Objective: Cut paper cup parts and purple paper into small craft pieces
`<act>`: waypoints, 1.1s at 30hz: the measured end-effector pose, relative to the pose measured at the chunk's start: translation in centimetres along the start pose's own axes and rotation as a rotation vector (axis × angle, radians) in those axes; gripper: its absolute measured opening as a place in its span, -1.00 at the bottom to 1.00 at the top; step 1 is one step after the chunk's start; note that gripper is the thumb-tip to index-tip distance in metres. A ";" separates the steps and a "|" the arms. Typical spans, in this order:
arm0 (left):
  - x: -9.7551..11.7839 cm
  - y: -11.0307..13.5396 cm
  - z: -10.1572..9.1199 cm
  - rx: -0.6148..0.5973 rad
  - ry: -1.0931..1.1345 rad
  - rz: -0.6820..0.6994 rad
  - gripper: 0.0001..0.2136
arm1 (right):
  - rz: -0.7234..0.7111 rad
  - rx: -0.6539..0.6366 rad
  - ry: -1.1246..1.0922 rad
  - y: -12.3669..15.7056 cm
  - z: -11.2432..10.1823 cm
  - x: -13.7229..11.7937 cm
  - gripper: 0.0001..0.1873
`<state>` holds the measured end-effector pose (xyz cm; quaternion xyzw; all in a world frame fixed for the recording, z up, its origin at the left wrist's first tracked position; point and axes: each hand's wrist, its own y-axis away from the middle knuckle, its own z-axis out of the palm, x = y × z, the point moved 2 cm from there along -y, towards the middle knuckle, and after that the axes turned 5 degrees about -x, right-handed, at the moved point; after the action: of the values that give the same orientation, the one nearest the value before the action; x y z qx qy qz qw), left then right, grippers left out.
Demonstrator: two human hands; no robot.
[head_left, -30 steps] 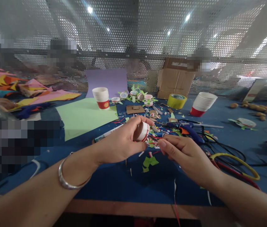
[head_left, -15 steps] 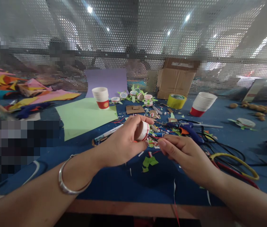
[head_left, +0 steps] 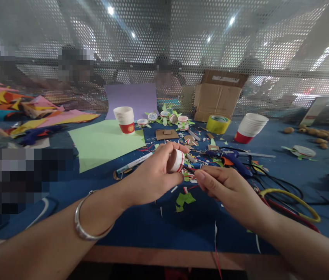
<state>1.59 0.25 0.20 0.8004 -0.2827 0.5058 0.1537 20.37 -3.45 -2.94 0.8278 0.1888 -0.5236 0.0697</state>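
My left hand [head_left: 149, 175], with a silver bangle on the wrist, is closed around a small cut-down white paper cup [head_left: 177, 161] that has a red line near its edge. The cup lies tilted on its side, partly covered by my fingers. From the right, my right hand [head_left: 222, 184] pinches a thin dark tool [head_left: 188, 168], its tip touching the cup's red-lined edge. Most of that tool is hidden in the fingers, so its kind is unclear. Green paper scraps [head_left: 185, 199] and white and red trimmings lie beneath both hands.
Stacked paper cups [head_left: 126, 120] stand on green paper [head_left: 103, 142]; another cup stack [head_left: 250, 128] is at right. Small paper turtles [head_left: 167, 116], yellow tape [head_left: 218, 124] and a cardboard box [head_left: 218, 97] sit behind. Right of my hand are a blue glue gun [head_left: 237, 161], cables and yellow-handled scissors [head_left: 294, 192].
Both hands stay almost in place on the cup. Slightly more of the dark tool shows between the right fingers and the cup's edge.
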 end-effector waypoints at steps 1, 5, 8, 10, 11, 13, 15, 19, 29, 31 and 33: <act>0.0 0.0 0.0 0.008 -0.019 0.000 -0.57 | -0.003 0.000 0.002 0.0 0.0 0.0 -0.46; -0.1 0.3 -0.1 0.032 -0.084 0.004 -0.56 | -0.032 -0.002 -0.030 0.0 0.0 0.0 -0.48; 0.0 0.5 0.0 0.065 -0.137 0.016 -0.55 | -0.046 0.004 -0.058 0.1 0.0 -0.1 -0.49; 0.2 0.6 0.1 0.114 -0.194 0.045 -0.54 | -0.049 0.010 -0.067 0.2 0.0 -0.1 -0.48; 0.3 0.7 0.1 0.146 -0.233 0.077 -0.53 | -0.049 0.012 -0.069 0.2 0.0 -0.2 -0.48; 0.5 0.9 0.3 0.225 -0.341 0.172 -0.48 | -0.045 0.012 -0.070 0.2 0.0 -0.2 -0.47; 0.7 1.1 0.4 0.298 -0.480 0.272 -0.43 | -0.037 0.014 -0.070 0.2 0.0 -0.3 -0.45; 1.3 1.6 0.8 0.399 -0.753 0.408 -0.40 | -0.029 0.021 -0.071 0.3 0.0 -0.3 -0.46; -0.8 -0.2 -2.0 0.086 -0.417 0.021 -0.39 | 0.013 0.035 0.044 0.0 -0.5 -0.3 -0.44; -0.9 -0.4 -2.2 -0.039 -0.290 -0.116 -0.45 | -0.003 0.082 0.050 0.1 -0.8 -0.4 -0.50; -0.6 -0.3 -1.8 -0.197 -0.170 -0.197 -0.61 | -0.012 0.125 0.036 0.2 -0.9 -0.3 -0.56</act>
<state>0.26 1.59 0.51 0.8451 -0.2631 0.3886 0.2559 21.04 -3.43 -2.28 0.8387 0.1616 -0.5199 0.0113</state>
